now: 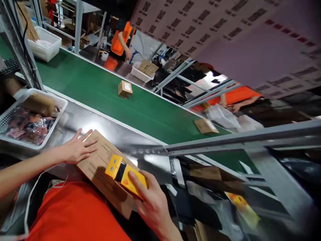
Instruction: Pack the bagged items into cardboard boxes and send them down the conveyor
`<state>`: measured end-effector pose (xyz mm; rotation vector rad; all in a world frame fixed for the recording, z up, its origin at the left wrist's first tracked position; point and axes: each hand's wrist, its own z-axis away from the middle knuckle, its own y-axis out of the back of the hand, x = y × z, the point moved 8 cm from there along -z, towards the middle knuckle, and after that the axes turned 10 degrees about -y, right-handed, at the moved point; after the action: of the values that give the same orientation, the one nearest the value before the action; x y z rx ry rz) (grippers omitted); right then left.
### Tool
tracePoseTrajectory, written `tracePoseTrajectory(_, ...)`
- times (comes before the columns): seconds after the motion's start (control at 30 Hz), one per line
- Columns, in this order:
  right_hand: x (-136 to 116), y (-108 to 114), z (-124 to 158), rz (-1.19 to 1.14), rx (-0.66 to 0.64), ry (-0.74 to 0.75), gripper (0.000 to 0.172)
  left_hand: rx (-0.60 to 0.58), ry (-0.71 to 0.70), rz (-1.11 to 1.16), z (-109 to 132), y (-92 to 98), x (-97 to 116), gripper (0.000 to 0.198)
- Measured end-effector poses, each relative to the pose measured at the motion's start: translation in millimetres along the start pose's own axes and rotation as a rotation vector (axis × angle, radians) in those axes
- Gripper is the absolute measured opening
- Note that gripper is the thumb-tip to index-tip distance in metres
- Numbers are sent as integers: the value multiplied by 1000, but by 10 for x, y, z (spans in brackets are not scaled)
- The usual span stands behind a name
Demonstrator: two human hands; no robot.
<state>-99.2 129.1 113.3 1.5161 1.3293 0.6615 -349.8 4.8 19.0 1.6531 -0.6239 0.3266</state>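
Note:
A brown cardboard box [106, 177] with printed text lies at a slant on the metal bench in front of me. My left hand [79, 147] is open at its far left end, fingers spread and fingertips on or right beside the cardboard. My right hand [152, 197] grips a yellow hand-held tool [134, 182] with a black band, two greyish spots and a red mark. This tool is over the right part of the box and casts a shadow on it. Whether it touches the cardboard I cannot tell.
Beyond the metal bench [87, 115] runs a green conveyor belt [100, 90] carrying a small carton [124, 89] and another carton [206, 126]. A white basket [61, 107] of bagged items stands left. A metal frame bar [240, 135] crosses at right; a printed sheet [200, 36] hangs overhead. Co-workers stand opposite.

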Motion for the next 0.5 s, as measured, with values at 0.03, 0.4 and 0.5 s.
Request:
tracePoseTrajectory(0.03,19,15,16,-12,-8,-5,60,96,42,58,-40,27,73,39)
tracePoseTrajectory(0.4,159,-43,207,-51,-21,-55,74,420,810,1735,-423,-711,785,38)
tracePoseTrajectory(0.5,122,-20,139,-68,-81,3,73,440,925,1682,-358,-789,719,31)
